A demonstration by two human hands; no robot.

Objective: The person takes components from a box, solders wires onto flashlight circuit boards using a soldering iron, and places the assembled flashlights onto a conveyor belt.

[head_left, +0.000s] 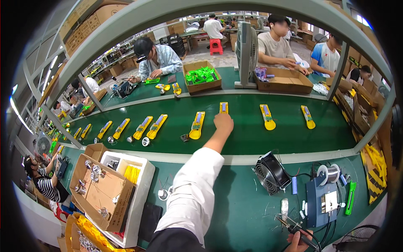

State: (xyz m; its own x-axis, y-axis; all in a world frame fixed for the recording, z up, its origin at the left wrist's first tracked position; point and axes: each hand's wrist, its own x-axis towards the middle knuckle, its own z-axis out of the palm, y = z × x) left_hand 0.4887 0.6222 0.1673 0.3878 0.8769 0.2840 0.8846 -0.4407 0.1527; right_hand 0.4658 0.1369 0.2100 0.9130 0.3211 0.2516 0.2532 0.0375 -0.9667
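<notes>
My left hand [223, 122] reaches over the green conveyor belt [239, 145], fingers closed on a yellow plastic housing [223, 103] with a purple cell in it. The hand covers that housing's near end. At the lower right, my right hand [298, 242] is wrapped round a soldering iron [293, 228], its tip directed up and left over the bench. Similar yellow housings lie along the belt, including one [196, 126] just left of my hand and another [267, 117] to its right. Several on the left have silvery reflector cups [145, 141] beside them.
Nearby on the bench are a black fan [272, 173], a blue-grey soldering station [321, 206] with a solder spool [328, 174], a purple cell [294, 185] and a green strip [350, 198]. A carton [100, 189] of reflectors stands left. A metal frame spans the belt; co-workers [157, 61] sit beyond.
</notes>
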